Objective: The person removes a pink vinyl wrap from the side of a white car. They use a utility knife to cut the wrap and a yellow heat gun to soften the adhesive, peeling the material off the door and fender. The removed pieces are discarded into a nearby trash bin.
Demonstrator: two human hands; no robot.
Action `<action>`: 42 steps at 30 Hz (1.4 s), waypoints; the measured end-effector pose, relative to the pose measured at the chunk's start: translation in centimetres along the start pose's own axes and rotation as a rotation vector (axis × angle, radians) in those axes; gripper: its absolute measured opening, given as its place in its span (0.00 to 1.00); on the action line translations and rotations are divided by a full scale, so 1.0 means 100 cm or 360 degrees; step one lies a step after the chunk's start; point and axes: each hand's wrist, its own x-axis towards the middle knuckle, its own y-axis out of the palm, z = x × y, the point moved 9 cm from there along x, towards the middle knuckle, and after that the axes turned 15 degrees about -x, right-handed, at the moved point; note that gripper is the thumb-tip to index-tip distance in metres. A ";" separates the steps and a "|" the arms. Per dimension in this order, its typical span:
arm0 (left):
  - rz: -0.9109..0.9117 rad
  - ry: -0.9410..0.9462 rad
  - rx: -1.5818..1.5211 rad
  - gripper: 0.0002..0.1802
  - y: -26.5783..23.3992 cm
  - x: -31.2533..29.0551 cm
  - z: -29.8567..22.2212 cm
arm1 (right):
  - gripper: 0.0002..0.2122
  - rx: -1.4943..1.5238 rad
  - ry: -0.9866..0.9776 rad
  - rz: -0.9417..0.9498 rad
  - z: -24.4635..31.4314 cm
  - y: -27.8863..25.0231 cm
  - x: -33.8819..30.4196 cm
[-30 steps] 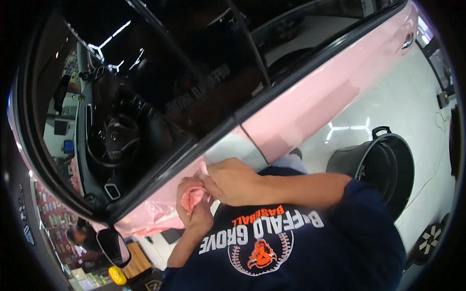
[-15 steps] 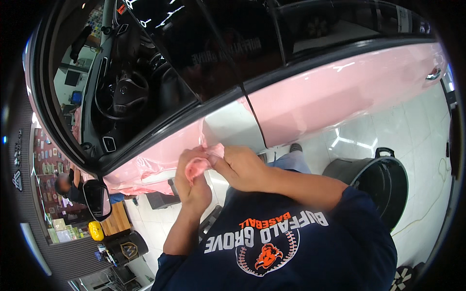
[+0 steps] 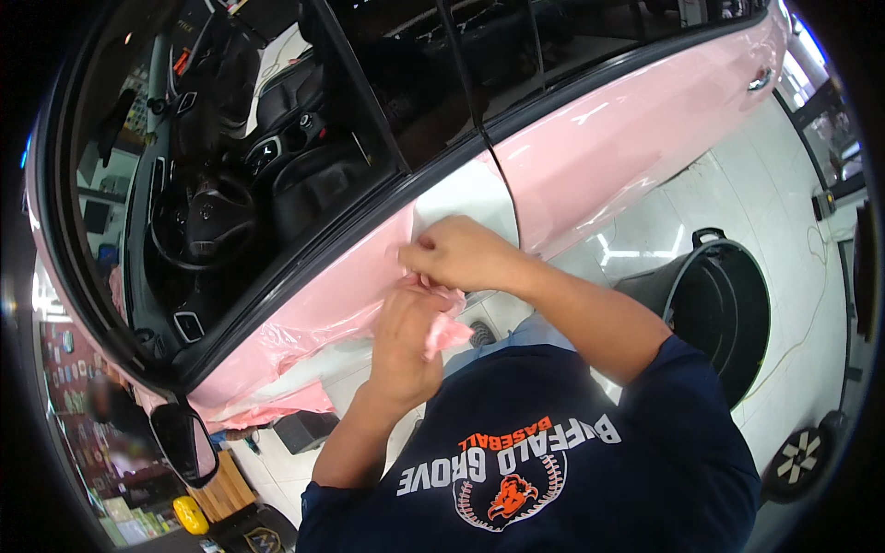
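Note:
A white car door panel (image 3: 475,195) shows bare beside pink vinyl film (image 3: 346,286) that covers the front of the same door. Gathered in my left hand (image 3: 404,339) is a crumpled bunch of this film, its loose end (image 3: 448,334) sticking out past the fingers. Just above it, my right hand (image 3: 458,255) is closed, thumb and fingertips pinched at the film's edge where pink meets white. My fingers partly hide that edge. Lower along the door, the film hangs loose and wrinkled (image 3: 290,401).
The pink rear door (image 3: 627,152) continues to the right. A large black tub (image 3: 714,313) stands on the tiled floor at my right. The side mirror (image 3: 184,442) juts out at lower left, near a yellow object (image 3: 190,514). A black box (image 3: 304,431) lies below the door.
My right hand has moved up to the film's edge on the door, while my left hand has shifted slightly right and down with the bunched film. The view has tilted.

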 end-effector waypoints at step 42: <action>0.0420 -0.0261 -0.0629 0.17 -0.037 -0.018 0.040 | 0.06 -0.0794 -0.0051 -0.2005 -0.044 -0.085 -0.103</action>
